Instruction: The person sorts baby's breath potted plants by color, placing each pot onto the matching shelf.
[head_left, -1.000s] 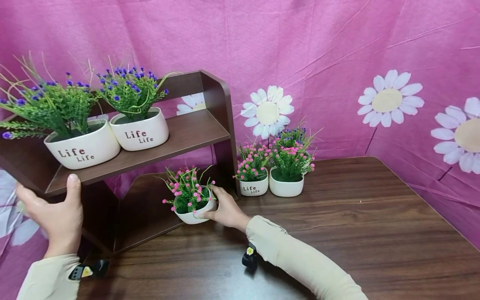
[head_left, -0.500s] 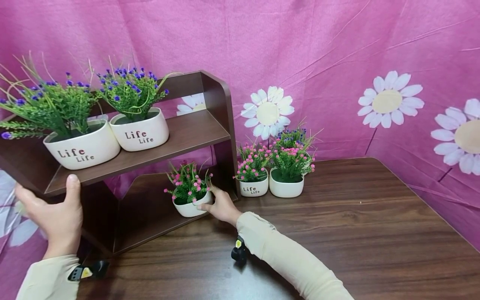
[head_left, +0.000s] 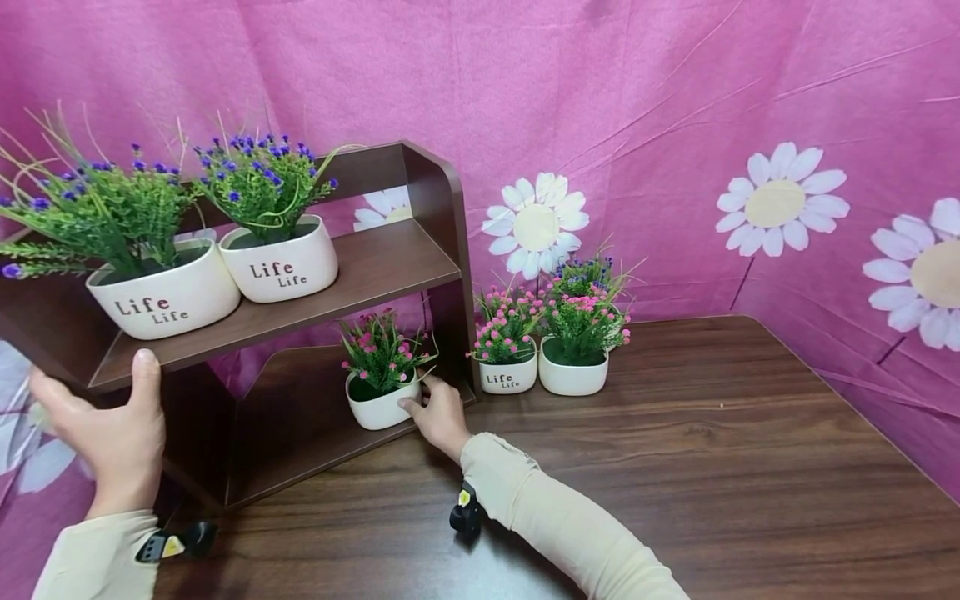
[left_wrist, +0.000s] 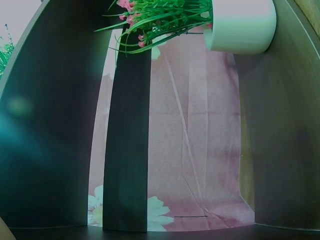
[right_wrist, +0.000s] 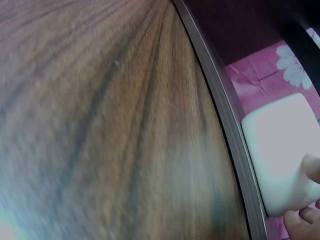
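A white pot of pink artificial flowers [head_left: 382, 408] stands upright on the lower board of a dark brown two-tier desk shelf [head_left: 390, 279], near its right front edge. My right hand [head_left: 441, 417] holds the pot's right side, thumb in front and fingers partly hidden behind. In the right wrist view, the fingertips [right_wrist: 311, 167] lie against the white pot [right_wrist: 282, 150]. My left hand [head_left: 112, 425] grips the shelf at its left end, thumb up against the upper board's front edge. The left wrist view looks into the lower tier, with the pot [left_wrist: 245, 25] at the top.
Two white pots of purple flowers [head_left: 165, 292] [head_left: 281, 262] marked "Life" sit on the upper board. Right of the shelf, two pink-flowered pots [head_left: 508, 375] [head_left: 573, 375] stand on the wooden table [head_left: 712, 433], purple flowers [head_left: 585, 271] behind them. A pink daisy cloth [head_left: 637, 100] hangs behind.
My right hand has carried the pink-flowered pot slightly left and back onto the lower board, and the pot has gone from tilted to upright. The left hand has stayed in place.
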